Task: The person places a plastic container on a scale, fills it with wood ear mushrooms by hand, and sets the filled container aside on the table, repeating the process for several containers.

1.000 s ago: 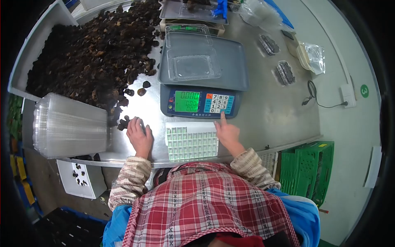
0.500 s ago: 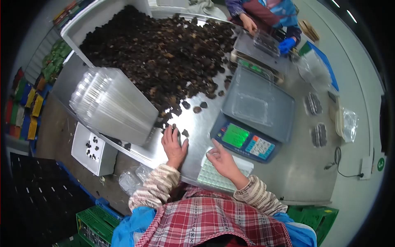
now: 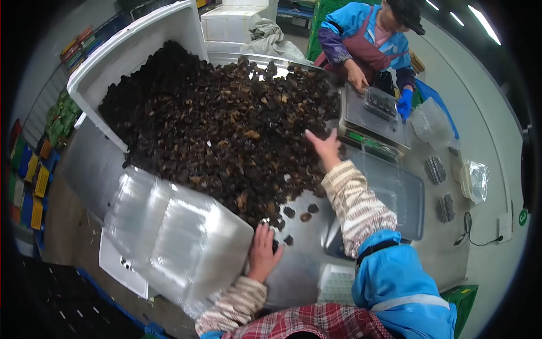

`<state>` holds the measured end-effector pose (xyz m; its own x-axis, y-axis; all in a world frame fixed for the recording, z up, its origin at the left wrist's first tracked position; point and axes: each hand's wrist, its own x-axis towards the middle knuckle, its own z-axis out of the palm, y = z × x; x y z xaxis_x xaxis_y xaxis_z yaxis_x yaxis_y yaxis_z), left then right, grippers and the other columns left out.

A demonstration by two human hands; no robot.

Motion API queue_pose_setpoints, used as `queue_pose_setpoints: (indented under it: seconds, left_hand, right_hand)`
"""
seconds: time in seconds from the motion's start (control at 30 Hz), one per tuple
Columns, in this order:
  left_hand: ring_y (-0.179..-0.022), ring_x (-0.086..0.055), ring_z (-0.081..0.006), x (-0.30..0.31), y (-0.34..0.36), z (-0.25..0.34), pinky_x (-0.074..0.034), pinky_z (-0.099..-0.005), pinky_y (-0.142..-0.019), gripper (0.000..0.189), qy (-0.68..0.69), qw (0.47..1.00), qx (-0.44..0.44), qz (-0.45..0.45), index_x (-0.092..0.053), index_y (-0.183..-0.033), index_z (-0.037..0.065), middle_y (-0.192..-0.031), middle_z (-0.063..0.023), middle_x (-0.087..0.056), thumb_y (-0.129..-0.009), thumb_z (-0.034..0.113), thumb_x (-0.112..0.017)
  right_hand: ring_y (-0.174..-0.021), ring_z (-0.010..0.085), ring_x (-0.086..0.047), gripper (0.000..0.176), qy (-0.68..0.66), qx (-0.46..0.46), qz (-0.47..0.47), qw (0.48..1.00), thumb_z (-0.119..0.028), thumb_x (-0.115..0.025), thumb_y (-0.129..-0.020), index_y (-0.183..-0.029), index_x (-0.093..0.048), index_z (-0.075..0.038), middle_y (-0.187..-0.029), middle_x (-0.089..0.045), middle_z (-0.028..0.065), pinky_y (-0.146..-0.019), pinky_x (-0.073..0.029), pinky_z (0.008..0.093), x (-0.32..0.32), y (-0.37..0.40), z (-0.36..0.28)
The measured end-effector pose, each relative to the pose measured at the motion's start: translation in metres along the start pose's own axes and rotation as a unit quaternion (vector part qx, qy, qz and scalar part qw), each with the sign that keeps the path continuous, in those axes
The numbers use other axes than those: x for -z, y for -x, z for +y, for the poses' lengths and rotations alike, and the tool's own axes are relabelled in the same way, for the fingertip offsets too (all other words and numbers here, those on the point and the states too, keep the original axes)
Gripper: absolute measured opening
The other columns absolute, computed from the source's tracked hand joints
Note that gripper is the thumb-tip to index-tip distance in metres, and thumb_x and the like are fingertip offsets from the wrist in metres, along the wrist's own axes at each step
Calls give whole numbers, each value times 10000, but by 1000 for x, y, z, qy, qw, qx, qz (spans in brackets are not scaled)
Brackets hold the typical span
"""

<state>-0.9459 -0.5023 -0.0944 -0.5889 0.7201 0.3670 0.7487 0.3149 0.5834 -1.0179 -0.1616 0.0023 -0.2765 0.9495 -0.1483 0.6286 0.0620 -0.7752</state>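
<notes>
A large heap of dark brown, mushroom-like pieces (image 3: 226, 130) spreads over the metal table (image 3: 299, 271). My right hand (image 3: 326, 148) reaches out at the heap's right edge, fingers apart, holding nothing visible. My left hand (image 3: 263, 253) rests near the heap's lower tip, beside a few loose dark pieces (image 3: 288, 240), with its fingers extended. Left of that hand stands a stack of clear plastic trays (image 3: 186, 237). Under my right sleeve is a scale with a grey pan (image 3: 395, 186); its display is hidden.
Across the table a co-worker (image 3: 367, 39) holds a filled clear tray (image 3: 381, 105) over another scale (image 3: 361, 137). Filled packs (image 3: 436, 170) lie at the right, near a cable (image 3: 467, 231). A white bin (image 3: 107, 70) stands behind the heap, and a pale egg-carton-like tray (image 3: 337, 284) lies near me.
My right hand has moved from beside the scale's keypad forward to the heap's right edge. The view has shifted, showing more of the co-worker. My left hand remains near the loose pieces.
</notes>
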Motion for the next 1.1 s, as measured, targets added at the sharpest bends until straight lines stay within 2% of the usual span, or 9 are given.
queue_pose_setpoints:
  seconds: [0.1, 0.2, 0.43, 0.67, 0.83, 0.93, 0.97, 1.07, 1.1]
  left_hand:
    - [-1277, -360, -378, 1, -4, 0, -347, -460, -1009, 645, 5, 999, 24, -32, -447, -1240, 6, -1360, -191, -408, -727, 276, -729]
    - [-1281, -359, -361, 8, -3, 8, -359, -452, -984, 649, -11, 995, 55, -85, -451, -1248, 7, -1370, -180, -404, -740, 315, -714]
    - [-1305, -331, -346, 1, -4, 6, -340, -481, -971, 642, -26, 995, 44, -85, -459, -1245, 13, -1398, -181, -375, -745, 330, -707]
    - [-1216, -434, -413, 10, 6, -9, -362, -444, -1024, 637, 150, 988, 9, 17, -452, -1215, 1, -1343, -254, -410, -682, 146, -770]
    - [-1193, -451, -433, 30, 0, -27, -396, -445, -994, 582, 106, 993, -45, 22, -432, -1215, -61, -1322, -288, -418, -736, 85, -729]
    - [-1132, -508, -405, 30, -8, -13, -434, -424, -951, 492, 116, 991, -1, 66, -476, -1171, -45, -1271, -263, -475, -745, 56, -701]
    - [-1113, -525, -394, 26, -12, -1, -442, -417, -940, 460, 131, 986, 28, 96, -500, -1153, -41, -1246, -252, -502, -745, 44, -694]
    - [-1026, -572, -333, 25, -70, 33, -473, -377, -863, 343, 143, 974, 30, 174, -547, -1112, -40, -1158, -197, -569, -797, 35, -656]
    - [-1002, -570, -326, 23, -94, 40, -475, -365, -834, 327, 186, 961, 96, 183, -545, -1121, -36, -1142, -191, -570, -817, 38, -641]
  right_hand:
    - [-1301, 493, -270, 1145, -60, 43, -72, 995, -602, -779, -570, -1455, -225, -131, -1443, -196, 308, -1051, -286, 514, -41, -58, 14]
    - [-1220, 478, -373, 952, 228, 82, -64, 968, -547, -797, -579, -1361, -386, -190, -1396, -309, 223, -967, -379, 534, -79, 2, -26]
    - [-1149, 345, -512, 769, -17, 90, -99, 991, -208, -796, -623, -1305, -462, -84, -1242, -522, 195, -945, -430, 422, -128, 41, -3]
    - [-1103, 350, -543, 824, -70, 165, -132, 975, -179, -827, -556, -1277, -448, -51, -1178, -563, 221, -937, -435, 398, -67, 85, 5]
    - [-1106, 344, -536, 846, -79, 177, -197, 961, -191, -834, -549, -1291, -446, -71, -1147, -561, 213, -956, -426, 384, -37, 111, 49]
    - [-1168, 237, -497, 748, -106, 175, -206, 957, -145, -813, -626, -1285, -474, -49, -1239, -547, 122, -1022, -357, 328, -31, 123, 61]
    - [-1117, 314, -520, 749, -151, 181, -205, 950, -186, -826, -587, -1250, -494, -75, -1173, -541, 190, -981, -400, 381, -38, 119, 71]
    - [-1093, 314, -530, 704, -147, 200, -217, 944, -170, -815, -604, -1234, -509, -95, -1148, -549, 166, -964, -416, 380, -42, 116, 80]
    - [-1093, 318, -529, 711, -150, 175, -235, 944, -170, -815, -601, -1240, -509, -116, -1142, -543, 172, -964, -418, 381, -43, 115, 81]
